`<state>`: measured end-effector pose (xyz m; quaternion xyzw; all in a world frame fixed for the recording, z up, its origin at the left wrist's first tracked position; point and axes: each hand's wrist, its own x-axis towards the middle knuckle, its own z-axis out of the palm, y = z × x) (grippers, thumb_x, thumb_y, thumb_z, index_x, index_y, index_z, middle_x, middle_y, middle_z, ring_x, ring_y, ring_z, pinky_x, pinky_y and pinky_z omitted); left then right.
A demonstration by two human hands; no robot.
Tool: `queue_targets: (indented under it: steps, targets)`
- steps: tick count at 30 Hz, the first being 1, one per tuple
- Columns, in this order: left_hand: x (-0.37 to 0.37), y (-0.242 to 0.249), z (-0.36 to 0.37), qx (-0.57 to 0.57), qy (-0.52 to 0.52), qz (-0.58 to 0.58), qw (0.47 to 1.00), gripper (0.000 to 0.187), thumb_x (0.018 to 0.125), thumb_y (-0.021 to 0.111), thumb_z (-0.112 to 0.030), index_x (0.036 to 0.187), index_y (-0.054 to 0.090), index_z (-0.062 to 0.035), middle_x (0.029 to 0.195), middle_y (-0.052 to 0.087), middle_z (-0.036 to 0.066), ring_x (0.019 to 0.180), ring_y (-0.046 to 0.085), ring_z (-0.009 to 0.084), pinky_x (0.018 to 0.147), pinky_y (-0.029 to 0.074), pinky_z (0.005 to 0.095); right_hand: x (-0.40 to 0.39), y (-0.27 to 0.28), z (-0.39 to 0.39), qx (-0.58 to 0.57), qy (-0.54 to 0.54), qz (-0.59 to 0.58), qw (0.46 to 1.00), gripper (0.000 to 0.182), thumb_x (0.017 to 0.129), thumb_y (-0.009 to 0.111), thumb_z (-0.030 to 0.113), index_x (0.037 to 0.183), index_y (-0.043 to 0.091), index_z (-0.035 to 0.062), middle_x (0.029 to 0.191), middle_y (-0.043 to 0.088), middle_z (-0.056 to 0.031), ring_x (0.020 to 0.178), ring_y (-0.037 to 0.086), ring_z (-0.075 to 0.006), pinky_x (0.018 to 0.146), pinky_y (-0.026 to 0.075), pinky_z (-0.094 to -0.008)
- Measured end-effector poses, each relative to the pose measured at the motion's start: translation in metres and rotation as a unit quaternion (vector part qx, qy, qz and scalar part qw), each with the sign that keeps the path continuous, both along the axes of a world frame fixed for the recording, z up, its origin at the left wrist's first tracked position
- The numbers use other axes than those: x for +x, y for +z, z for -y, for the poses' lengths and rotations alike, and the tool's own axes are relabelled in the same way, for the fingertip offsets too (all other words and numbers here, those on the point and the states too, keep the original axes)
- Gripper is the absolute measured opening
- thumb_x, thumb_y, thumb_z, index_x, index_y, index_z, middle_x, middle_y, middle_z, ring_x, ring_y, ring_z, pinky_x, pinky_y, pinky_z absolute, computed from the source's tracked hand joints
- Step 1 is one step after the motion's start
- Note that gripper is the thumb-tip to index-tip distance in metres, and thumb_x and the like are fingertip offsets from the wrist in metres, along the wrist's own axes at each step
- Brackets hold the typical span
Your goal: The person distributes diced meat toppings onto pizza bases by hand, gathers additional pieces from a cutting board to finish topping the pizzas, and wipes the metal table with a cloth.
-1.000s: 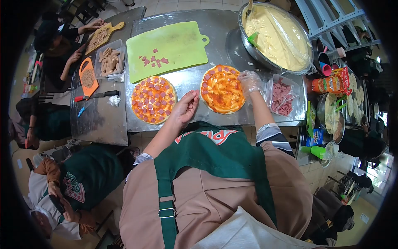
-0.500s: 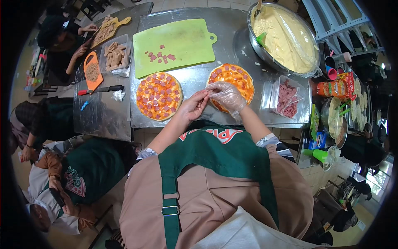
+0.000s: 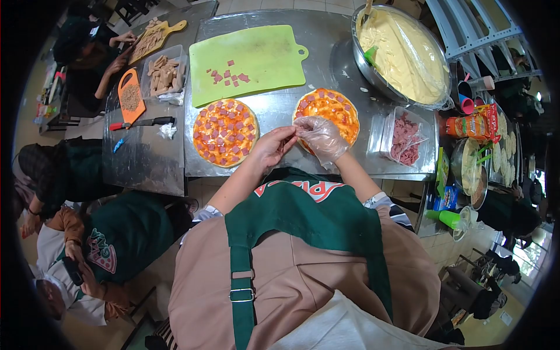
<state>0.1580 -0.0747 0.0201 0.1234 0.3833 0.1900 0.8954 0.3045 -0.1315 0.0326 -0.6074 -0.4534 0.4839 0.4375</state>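
Note:
My bare left hand and my right hand, in a clear plastic glove, meet fingertip to fingertip at the near left edge of a pizza base. Both are closed in a pinch; what lies between the fingers is too small to make out. That base carries orange-red sauce and a few pink ham cubes along its upper rim. Left of my hands lies a second pizza, covered all over with ham cubes. Beyond it, a green cutting board holds several loose ham cubes.
At right stands a plastic tub of chopped pink meat. A large metal bowl of pale dough is behind it. On the left table are a red-handled knife, an orange board and a tub of sausages. Other people work at left.
My hands stay together at the pizza's edge, with only a slight shift of the fingers. The whole view has moved slightly. At lower left, a person's hands with a phone have shifted a little.

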Motion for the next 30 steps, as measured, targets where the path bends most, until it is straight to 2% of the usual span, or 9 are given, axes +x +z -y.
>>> queue_targets:
  steps: [8, 15, 17, 19, 21, 24, 27, 28, 30]
  targets:
    - [-0.004, -0.017, 0.001, -0.100, -0.022, -0.039, 0.994, 0.012, 0.078, 0.052, -0.006, 0.085, 0.054, 0.0038, 0.080, 0.058, 0.009, 0.070, 0.058, 0.0131, 0.064, 0.051, 0.0179, -0.008, 0.008, 0.014, 0.019, 0.020, 0.159, 0.987, 0.012, 0.071, 0.059, 0.012, 0.081, 0.061, 0.0052, 0.077, 0.059, -0.0106, 0.072, 0.057, -0.0213, 0.064, 0.043, -0.0290]
    - [-0.012, -0.047, 0.014, -0.188, -0.022, 0.008, 0.982, 0.012, 0.080, 0.049, -0.006, 0.083, 0.054, 0.0038, 0.079, 0.059, 0.010, 0.072, 0.059, 0.0141, 0.063, 0.052, 0.0191, -0.014, -0.020, 0.038, 0.086, -0.036, 0.126, 0.988, 0.011, 0.070, 0.059, 0.011, 0.079, 0.060, 0.0034, 0.074, 0.059, -0.0090, 0.069, 0.057, -0.0193, 0.063, 0.043, -0.0277]
    - [-0.014, -0.045, 0.013, -0.190, 0.014, -0.021, 0.981, 0.013, 0.081, 0.048, -0.007, 0.086, 0.055, 0.0041, 0.080, 0.059, 0.010, 0.072, 0.059, 0.0147, 0.064, 0.052, 0.0190, -0.013, -0.025, 0.036, -0.104, -0.100, 0.010, 0.990, 0.012, 0.070, 0.060, 0.013, 0.077, 0.060, 0.0030, 0.073, 0.059, -0.0085, 0.067, 0.056, -0.0184, 0.063, 0.043, -0.0264]
    - [-0.018, -0.050, 0.009, -0.184, 0.028, -0.027, 0.982, 0.014, 0.081, 0.049, -0.007, 0.087, 0.055, 0.0038, 0.080, 0.059, 0.010, 0.072, 0.059, 0.0146, 0.064, 0.052, 0.0188, -0.013, -0.022, 0.032, -0.132, -0.091, 0.061, 0.985, 0.016, 0.071, 0.058, 0.018, 0.078, 0.060, 0.0041, 0.075, 0.060, -0.0104, 0.068, 0.057, -0.0211, 0.064, 0.044, -0.0281]
    - [-0.019, -0.050, 0.006, -0.176, 0.041, -0.032, 0.983, 0.014, 0.081, 0.049, -0.007, 0.088, 0.055, 0.0035, 0.081, 0.059, 0.009, 0.072, 0.058, 0.0145, 0.064, 0.052, 0.0187, -0.012, -0.025, 0.026, -0.067, -0.078, 0.288, 0.952, 0.014, 0.072, 0.057, 0.019, 0.078, 0.061, 0.0076, 0.074, 0.060, -0.0099, 0.067, 0.057, -0.0216, 0.062, 0.044, -0.0275]
    - [-0.020, -0.045, 0.004, -0.168, 0.049, -0.045, 0.984, 0.014, 0.081, 0.049, -0.008, 0.089, 0.055, 0.0027, 0.081, 0.059, 0.009, 0.074, 0.058, 0.0143, 0.065, 0.051, 0.0184, -0.010, -0.017, 0.019, -0.057, 0.000, 0.453, 0.890, 0.017, 0.073, 0.055, 0.023, 0.081, 0.061, 0.0090, 0.079, 0.059, -0.0110, 0.070, 0.057, -0.0235, 0.064, 0.044, -0.0297]
    - [-0.018, -0.040, 0.005, -0.152, 0.037, -0.044, 0.987, 0.014, 0.081, 0.050, -0.008, 0.089, 0.056, 0.0024, 0.083, 0.059, 0.008, 0.075, 0.058, 0.0137, 0.066, 0.051, 0.0178, -0.010, -0.018, 0.017, -0.003, -0.014, 0.500, 0.866, 0.019, 0.071, 0.057, 0.021, 0.086, 0.060, 0.0089, 0.082, 0.058, -0.0106, 0.069, 0.056, -0.0226, 0.064, 0.044, -0.0287]
    - [-0.016, -0.037, 0.005, -0.139, 0.028, -0.047, 0.989, 0.014, 0.081, 0.050, -0.007, 0.089, 0.056, 0.0021, 0.082, 0.059, 0.008, 0.075, 0.058, 0.0133, 0.066, 0.051, 0.0175, -0.011, -0.017, 0.016, -0.003, -0.015, 0.500, 0.866, 0.019, 0.071, 0.057, 0.021, 0.086, 0.060, 0.0089, 0.082, 0.058, -0.0106, 0.069, 0.056, -0.0226, 0.064, 0.044, -0.0287]
    - [-0.014, -0.033, 0.007, -0.128, 0.018, -0.051, 0.990, 0.014, 0.080, 0.050, -0.007, 0.089, 0.056, 0.0018, 0.082, 0.059, 0.008, 0.075, 0.058, 0.0130, 0.067, 0.050, 0.0172, -0.017, -0.013, 0.016, 0.028, -0.063, 0.298, 0.952, 0.022, 0.072, 0.059, 0.018, 0.091, 0.059, 0.0073, 0.083, 0.059, -0.0088, 0.070, 0.056, -0.0168, 0.064, 0.044, -0.0256]
